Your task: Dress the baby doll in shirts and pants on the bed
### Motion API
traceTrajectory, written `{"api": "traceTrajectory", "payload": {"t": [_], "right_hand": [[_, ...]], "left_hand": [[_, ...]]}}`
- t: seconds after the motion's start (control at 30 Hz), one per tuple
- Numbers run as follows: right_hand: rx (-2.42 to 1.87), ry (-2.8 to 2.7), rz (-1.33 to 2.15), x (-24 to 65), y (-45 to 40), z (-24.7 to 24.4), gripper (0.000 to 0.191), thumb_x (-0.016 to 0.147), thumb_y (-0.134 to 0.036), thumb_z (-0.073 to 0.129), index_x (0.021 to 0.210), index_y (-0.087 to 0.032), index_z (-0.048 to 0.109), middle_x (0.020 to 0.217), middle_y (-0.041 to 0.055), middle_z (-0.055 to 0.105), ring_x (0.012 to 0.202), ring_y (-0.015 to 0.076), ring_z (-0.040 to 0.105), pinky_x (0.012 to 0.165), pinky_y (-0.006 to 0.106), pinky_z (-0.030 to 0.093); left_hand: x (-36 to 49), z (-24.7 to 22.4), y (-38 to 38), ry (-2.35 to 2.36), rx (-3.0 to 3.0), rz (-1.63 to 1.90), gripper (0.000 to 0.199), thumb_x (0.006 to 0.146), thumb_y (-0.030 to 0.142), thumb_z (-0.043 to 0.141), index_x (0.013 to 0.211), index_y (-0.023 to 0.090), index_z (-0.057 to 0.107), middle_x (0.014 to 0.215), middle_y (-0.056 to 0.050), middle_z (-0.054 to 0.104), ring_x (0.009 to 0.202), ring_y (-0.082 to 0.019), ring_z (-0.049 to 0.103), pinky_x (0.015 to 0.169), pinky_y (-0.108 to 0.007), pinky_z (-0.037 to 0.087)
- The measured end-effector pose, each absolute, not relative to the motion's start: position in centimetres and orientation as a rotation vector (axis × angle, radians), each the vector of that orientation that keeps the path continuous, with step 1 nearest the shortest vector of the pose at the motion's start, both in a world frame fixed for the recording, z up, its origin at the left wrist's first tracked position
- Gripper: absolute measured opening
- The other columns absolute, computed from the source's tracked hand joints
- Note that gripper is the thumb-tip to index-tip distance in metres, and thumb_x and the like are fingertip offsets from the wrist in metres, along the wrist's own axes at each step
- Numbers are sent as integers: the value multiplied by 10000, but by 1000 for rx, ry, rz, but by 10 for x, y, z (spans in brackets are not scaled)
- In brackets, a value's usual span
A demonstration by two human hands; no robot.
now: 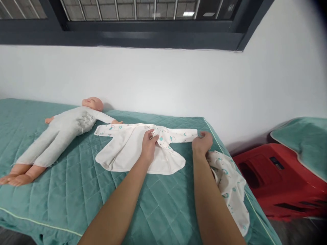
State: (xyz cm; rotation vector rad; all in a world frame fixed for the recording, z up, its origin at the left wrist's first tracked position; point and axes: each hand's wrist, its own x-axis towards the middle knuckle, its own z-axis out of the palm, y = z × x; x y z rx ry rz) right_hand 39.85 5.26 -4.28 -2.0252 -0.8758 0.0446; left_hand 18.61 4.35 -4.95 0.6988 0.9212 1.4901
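Note:
A white baby shirt (130, 146) with small teal and orange prints lies spread on the quilted green cover, its front open and both sleeves stretched sideways. My left hand (149, 144) pinches the edge of its front panel near the neckline, folding the printed side into view. At the end of the right-hand sleeve, my right hand (202, 142) is closed with curled fingers against the cuff; the exact grip is partly hidden. Beside my right forearm lies a crumpled printed white cloth garment (232, 190), partly covered by that arm.
A baby doll (66, 127) with a white cloth body lies on its back at the left. The green quilted cover (84, 200) ends at a piped edge on the right. Beyond stands a red plastic piece (276, 180) under green fabric (304, 143). A white wall (153, 81) and barred window rise behind.

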Motion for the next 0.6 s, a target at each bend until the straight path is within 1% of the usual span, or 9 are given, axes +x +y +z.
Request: {"api": "traceTrajectory", "payload": {"t": [0.07,0.1,0.17,0.23,0.3,0.4,0.47,0.53,0.6], "right_hand": [[-1991,-901,20,395,51,-38,431,768,-118,433,1169,-127,591,1259,185,587,1141,287,536,990,439,396],[-1939,-945,39,391,48,-36,404,792,-146,443,1169,-128,587,1245,179,594,1118,272,551,986,420,406],[-1774,-1101,177,379,42,-30,317,854,-254,461,1116,-143,599,1125,141,648,998,232,601,930,373,451],[-1586,-1315,392,362,34,-26,295,877,-385,499,1049,-176,614,1022,94,678,907,207,618,852,339,485],[-1464,-1520,519,345,26,-25,317,842,-450,581,1041,-206,618,1052,66,679,914,197,614,813,319,489],[-1479,-1708,461,327,20,-29,334,801,-401,650,1083,-225,613,1119,52,661,906,184,603,800,312,470],[-1567,-1769,399,323,21,-32,241,824,-352,612,1029,-226,626,1025,38,676,856,179,599,782,310,452],[-1633,-1775,413,325,23,-35,159,862,-345,546,933,-227,627,882,19,677,802,178,598,747,301,441],[-1646,-1711,472,327,25,-37,188,889,-381,504,899,-227,612,818,8,668,775,178,605,732,295,444]], "left_hand": [[186,-50,44,914,700,1490,329,747,224,698,1067,222,620,858,-4,556,771,-136,577,723,-271,480],[185,-50,44,899,695,1489,325,758,237,695,1076,220,626,845,-3,555,773,-139,581,730,-278,486],[184,-49,44,842,670,1478,350,780,253,687,1123,221,625,843,-11,579,791,-151,602,746,-294,497],[185,-46,43,761,635,1443,427,800,275,685,1216,238,595,920,-35,641,854,-173,637,781,-316,504],[185,-44,41,684,612,1400,505,813,299,694,1298,261,557,1039,-58,683,949,-197,659,841,-340,504],[188,-45,38,600,663,1344,483,837,360,693,1297,253,591,1178,-84,686,1122,-233,633,960,-373,474],[188,-47,37,608,738,1328,408,857,391,674,1229,224,655,1260,-100,663,1233,-250,577,1034,-379,433],[188,-48,37,664,819,1341,344,873,367,656,1177,211,695,1321,-98,636,1299,-254,529,1095,-381,383],[188,-49,38,744,890,1369,290,869,297,652,1140,217,718,1337,-83,631,1332,-251,500,1146,-387,323]]}}
